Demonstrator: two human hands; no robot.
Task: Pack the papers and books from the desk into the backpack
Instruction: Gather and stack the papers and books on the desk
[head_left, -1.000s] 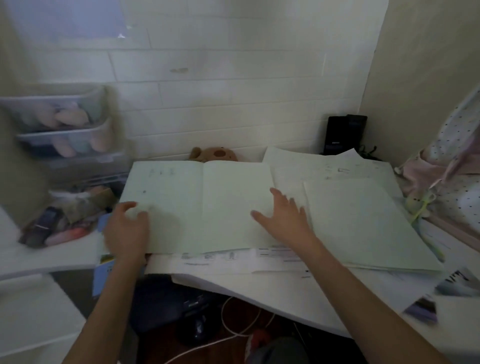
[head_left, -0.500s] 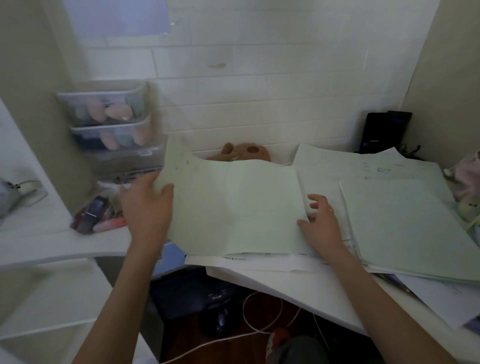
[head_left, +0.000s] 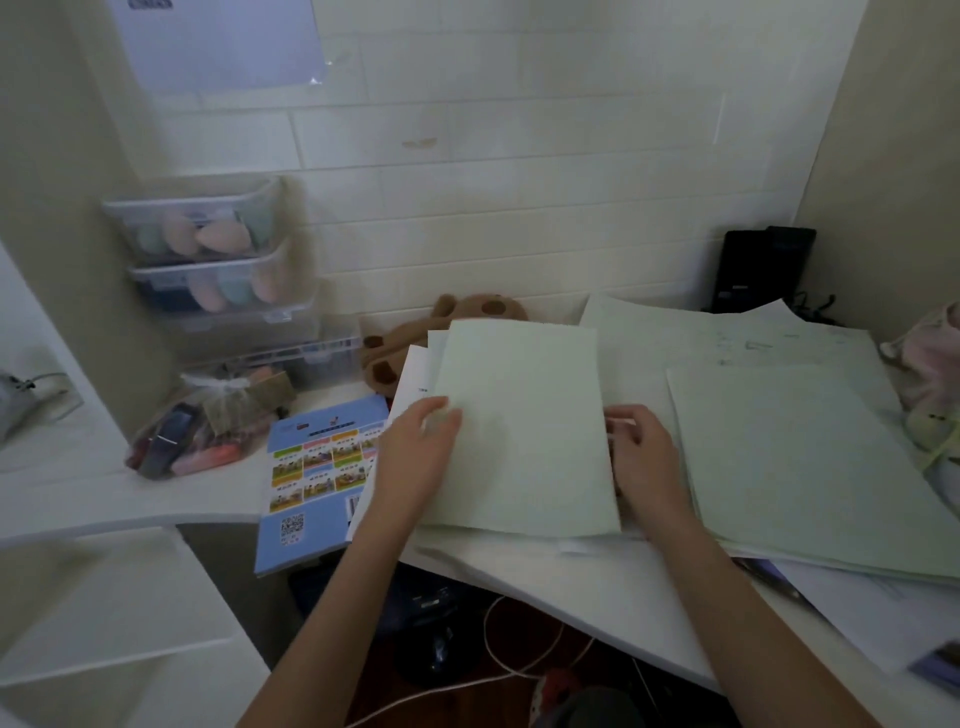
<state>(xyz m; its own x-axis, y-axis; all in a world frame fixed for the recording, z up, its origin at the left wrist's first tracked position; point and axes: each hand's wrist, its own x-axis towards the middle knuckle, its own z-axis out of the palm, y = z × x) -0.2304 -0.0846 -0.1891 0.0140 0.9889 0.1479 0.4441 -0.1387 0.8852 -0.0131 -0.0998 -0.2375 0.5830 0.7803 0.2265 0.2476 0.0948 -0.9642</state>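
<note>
**Folded sheet now lying closed on the worktop**

Now that the wide pale-green sheet is folded over on itself, it is sitting as a half-width pale-green folded paper (head_left: 524, 431) on the white worktop (head_left: 597, 587), where half a second ago it was being lifted open by its left edge. The left hand (head_left: 415, 457) is pressing flat on the paper's left edge, its grip spread with fingers lying over the top layer and white sheets (head_left: 415, 374) fanning out beneath. The right hand (head_left: 641, 457) is resting at the right edge, fingers curled loosely against the fold; whether it is pinching the paper I cannot tell. The fold is also uncovering a blue workbook (head_left: 317, 483) lying at the left, overhanging the worktop's edge. A second green paper stack (head_left: 800, 462) is lying just beside, on the right. No backpack is clearly showing, so packing is probably only beginning: the papers are being gathered compactly first.
</note>
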